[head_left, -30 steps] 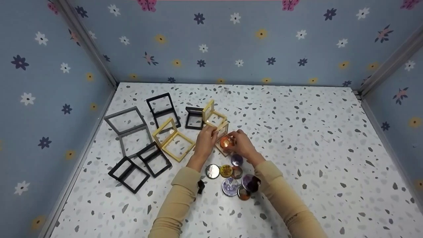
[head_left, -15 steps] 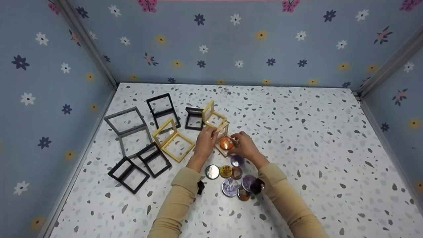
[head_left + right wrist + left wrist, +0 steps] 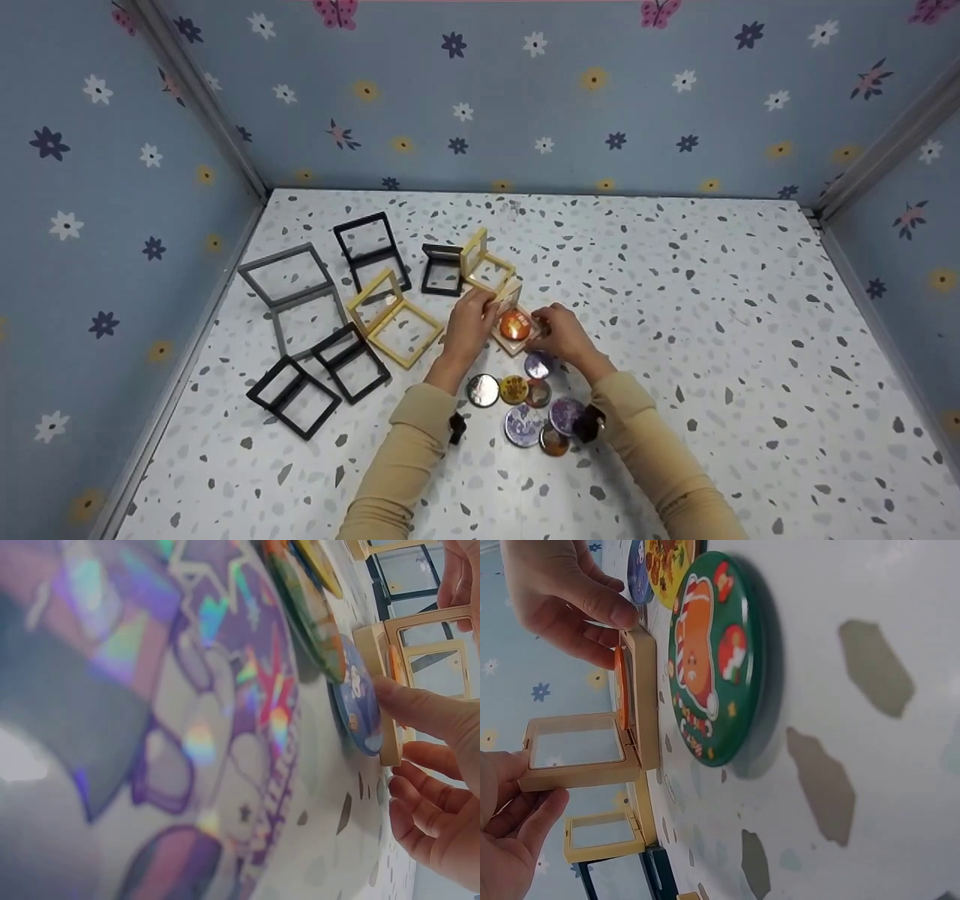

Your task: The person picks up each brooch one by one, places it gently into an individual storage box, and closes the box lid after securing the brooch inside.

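A light tan hinged display frame [image 3: 516, 347] stands opened on the speckled table, its lid upright. My left hand [image 3: 466, 324] pinches the lid [image 3: 577, 778] between thumb and fingers. On the base lies an orange round badge [image 3: 516, 325]. My right hand [image 3: 566, 337] holds the base at its right corner, the thumb on the front edge and fingers on the far side. Right in front of the base is a small purple-blue badge [image 3: 357, 697]. A green badge [image 3: 697, 660] with a cartoon figure lies nearer the left wrist.
Several opened black, grey and yellow frames stand to the left, among them a yellow frame [image 3: 425, 346] and a grey frame [image 3: 255, 288]. A yellow badge [image 3: 514, 389] and a large purple badge [image 3: 523, 425] lie between the forearms. Flowered walls [image 3: 495, 112] enclose the table.
My right hand has let go of the orange badge and shifted right to the base's corner. The badge stays on the base, now in fuller view. My left hand keeps its hold.
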Tool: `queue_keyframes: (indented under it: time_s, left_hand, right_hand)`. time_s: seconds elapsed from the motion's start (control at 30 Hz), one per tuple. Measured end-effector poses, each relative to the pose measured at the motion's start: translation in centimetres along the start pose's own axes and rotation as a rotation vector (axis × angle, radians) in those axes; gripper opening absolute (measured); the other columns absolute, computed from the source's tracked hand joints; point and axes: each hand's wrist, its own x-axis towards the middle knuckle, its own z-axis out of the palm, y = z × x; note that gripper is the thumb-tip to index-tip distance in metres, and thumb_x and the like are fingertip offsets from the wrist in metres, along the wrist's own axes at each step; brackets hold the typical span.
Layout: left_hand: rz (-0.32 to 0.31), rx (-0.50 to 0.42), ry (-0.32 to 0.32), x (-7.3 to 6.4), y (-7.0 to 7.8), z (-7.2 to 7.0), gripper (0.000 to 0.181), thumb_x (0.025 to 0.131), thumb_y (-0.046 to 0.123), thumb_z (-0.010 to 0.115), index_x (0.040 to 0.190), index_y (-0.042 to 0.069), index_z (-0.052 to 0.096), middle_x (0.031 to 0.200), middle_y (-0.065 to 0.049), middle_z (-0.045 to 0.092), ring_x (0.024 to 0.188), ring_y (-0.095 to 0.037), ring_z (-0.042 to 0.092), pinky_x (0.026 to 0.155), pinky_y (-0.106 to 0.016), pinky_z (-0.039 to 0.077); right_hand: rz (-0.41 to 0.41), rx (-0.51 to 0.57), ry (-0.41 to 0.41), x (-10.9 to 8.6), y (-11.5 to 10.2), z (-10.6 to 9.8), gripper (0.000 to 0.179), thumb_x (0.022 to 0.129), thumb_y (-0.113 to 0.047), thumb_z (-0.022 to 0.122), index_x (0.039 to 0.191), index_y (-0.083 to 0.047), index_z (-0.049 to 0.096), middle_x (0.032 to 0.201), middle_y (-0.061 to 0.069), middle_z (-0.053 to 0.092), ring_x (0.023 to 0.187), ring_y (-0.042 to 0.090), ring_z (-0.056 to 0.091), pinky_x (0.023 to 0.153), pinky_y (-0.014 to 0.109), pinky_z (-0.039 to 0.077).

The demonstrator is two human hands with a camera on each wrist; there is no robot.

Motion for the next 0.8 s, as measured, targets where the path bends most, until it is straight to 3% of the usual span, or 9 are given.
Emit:
queue_keyframes:
  time_s: [0.5,0.8]
  left_hand:
    - [0.030,-0.010,-0.012,-0.6,0.5,0.4,0.012,0.084,0.007,0.060,0.092,0.000,0.066,0.083,-0.009,0.061,0.076,-0.018,0.058,0.067,-0.028,0.047]
    - [0.017,0.019,-0.056,-1.1,1.2,0.6,0.013,0.081,0.008,0.063,0.091,0.001,0.068,0.081,-0.007,0.063,0.075,-0.019,0.059,0.072,-0.033,0.047]
  right_hand:
    - [0.008,0.043,-0.019,0.3,0.6,0.1,0.043,0.063,-0.012,0.079,0.099,0.004,0.062,0.077,0.008,0.054,0.068,0.018,0.051,0.062,0.031,0.044]
    - [0.021,0.046,-0.026,0.2,0.8,0.1,0.041,0.063,-0.012,0.079,0.098,0.001,0.062,0.077,0.008,0.055,0.068,0.018,0.051,0.061,0.031,0.043]
